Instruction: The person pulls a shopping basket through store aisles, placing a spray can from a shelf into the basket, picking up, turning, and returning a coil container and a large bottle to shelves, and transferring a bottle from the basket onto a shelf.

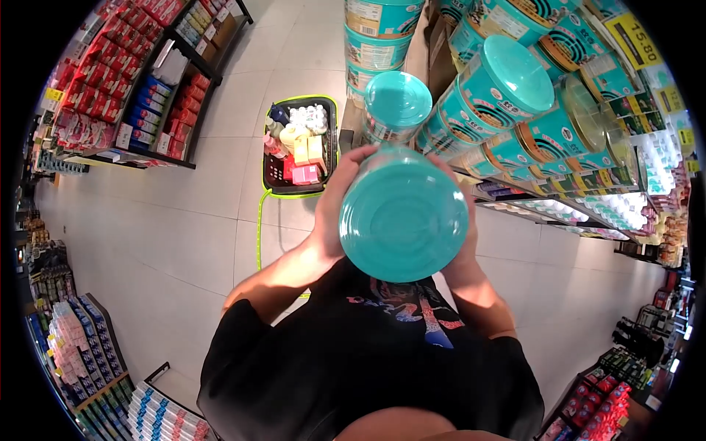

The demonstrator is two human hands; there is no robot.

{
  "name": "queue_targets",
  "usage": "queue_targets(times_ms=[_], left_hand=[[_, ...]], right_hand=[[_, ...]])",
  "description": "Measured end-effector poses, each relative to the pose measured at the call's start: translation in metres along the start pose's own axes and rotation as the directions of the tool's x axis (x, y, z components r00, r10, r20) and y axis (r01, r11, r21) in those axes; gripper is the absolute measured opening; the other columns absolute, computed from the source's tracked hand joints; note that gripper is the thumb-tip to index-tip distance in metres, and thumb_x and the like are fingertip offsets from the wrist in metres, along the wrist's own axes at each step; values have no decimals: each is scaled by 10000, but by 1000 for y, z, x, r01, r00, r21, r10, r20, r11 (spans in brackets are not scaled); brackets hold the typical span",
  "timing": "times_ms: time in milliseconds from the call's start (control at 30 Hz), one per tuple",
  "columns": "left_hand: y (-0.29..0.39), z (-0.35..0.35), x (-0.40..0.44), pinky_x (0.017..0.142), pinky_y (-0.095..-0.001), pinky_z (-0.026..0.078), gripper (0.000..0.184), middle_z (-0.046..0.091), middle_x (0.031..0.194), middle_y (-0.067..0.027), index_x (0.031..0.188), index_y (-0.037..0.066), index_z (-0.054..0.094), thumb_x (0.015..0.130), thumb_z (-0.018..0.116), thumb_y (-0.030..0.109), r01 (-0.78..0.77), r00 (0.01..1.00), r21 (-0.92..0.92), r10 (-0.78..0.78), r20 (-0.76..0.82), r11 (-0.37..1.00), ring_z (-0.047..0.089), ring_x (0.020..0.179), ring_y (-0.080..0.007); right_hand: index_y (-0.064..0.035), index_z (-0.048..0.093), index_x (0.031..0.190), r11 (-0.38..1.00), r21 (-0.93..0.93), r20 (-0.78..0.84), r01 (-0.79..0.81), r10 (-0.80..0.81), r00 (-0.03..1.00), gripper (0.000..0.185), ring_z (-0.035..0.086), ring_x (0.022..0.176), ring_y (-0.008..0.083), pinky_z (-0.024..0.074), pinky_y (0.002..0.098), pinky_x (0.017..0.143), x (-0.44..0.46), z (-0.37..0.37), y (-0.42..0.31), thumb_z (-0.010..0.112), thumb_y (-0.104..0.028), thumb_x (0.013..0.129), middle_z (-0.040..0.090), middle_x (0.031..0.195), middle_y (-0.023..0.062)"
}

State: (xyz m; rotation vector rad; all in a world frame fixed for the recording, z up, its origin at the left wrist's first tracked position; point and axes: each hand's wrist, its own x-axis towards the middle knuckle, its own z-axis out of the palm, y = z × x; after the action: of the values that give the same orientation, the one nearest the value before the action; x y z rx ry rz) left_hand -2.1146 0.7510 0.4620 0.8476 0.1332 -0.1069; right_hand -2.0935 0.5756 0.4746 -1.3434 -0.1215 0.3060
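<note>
A large round tub with a teal lid [404, 214] is held up in front of my chest, its lid toward the camera. My left hand [340, 192] wraps around its left side, and my right hand [460, 198] grips the right side, its fingers partly hidden behind the lid. Just beyond it, another teal-lidded tub [398, 103] stands at the edge of the display. More tubs of the same kind [507, 77] are stacked to the right, some lying tilted.
A black shopping basket with a lime-green rim [332, 140] stands on the floor to the left, filled with bottles and boxes; its long green handle [259, 231] trails toward me. Shelves of red packs [99, 77] line the far left. A yellow price tag [634, 40] hangs upper right.
</note>
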Motion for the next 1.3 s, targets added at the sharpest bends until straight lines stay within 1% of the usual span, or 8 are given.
queue_targets(times_ms=[67,100,167,267,367,833,1000,1300], left_hand=[[27,-1,23,921,-318,455,425,536,1187,-105,1321,50,398,1003,355,330,-83,995,103,76,69,991,544,1073,-173],[37,-1,38,914,-315,460,413,556,1158,-107,1283,43,437,993,368,328,-27,998,-68,31,49,997,553,1060,-175],[60,-2,66,907,-312,465,404,576,1130,-108,1246,36,476,983,380,326,41,999,-233,-32,44,972,561,1047,-176],[88,-2,104,902,-320,465,390,612,1070,-113,1146,27,552,932,440,332,48,991,-109,-33,133,993,581,1012,-190],[100,4,135,899,-393,463,382,626,1063,-121,1096,33,584,868,501,328,59,996,-67,-54,75,996,588,1000,-222],[76,-7,203,982,-401,428,446,592,1172,-110,1209,47,514,892,498,360,185,974,-26,-180,141,982,559,1098,-216],[73,-7,208,988,-395,419,417,595,1151,-99,1184,54,524,887,496,345,205,974,-8,-203,105,979,564,1082,-208],[60,-32,203,916,-373,385,341,566,1090,-73,1120,34,540,933,437,299,177,982,-38,-179,-51,983,499,1056,-169]], right_hand=[[-41,341,1386,968,252,40,-19,9,999,490,519,1154,214,438,342,980,30,9,-14,398,-314,984,488,1302,134],[-41,341,1386,967,254,28,-27,21,999,490,519,1154,214,438,342,980,43,12,-18,398,-314,984,488,1302,134],[-33,414,1344,964,-95,45,247,-243,969,472,554,1109,189,453,342,953,72,17,-25,434,-314,965,534,1255,121],[-19,501,1272,976,127,70,176,-186,980,439,559,1111,211,467,365,945,110,38,-64,470,-322,955,577,1209,123],[-61,544,1229,987,122,-220,103,-74,973,405,567,1089,194,477,388,911,136,46,-73,507,-338,936,599,1166,112],[-127,512,1269,986,40,-416,-159,161,895,563,508,1071,344,400,580,718,175,12,-48,456,-540,891,549,1236,157],[-117,441,1345,968,104,-393,-230,252,884,613,401,1245,411,277,709,910,175,6,-45,428,-546,908,452,1368,177],[-150,289,1451,994,107,-378,-34,72,923,698,169,1405,344,120,701,1032,154,15,-31,391,-590,920,213,1530,102]])
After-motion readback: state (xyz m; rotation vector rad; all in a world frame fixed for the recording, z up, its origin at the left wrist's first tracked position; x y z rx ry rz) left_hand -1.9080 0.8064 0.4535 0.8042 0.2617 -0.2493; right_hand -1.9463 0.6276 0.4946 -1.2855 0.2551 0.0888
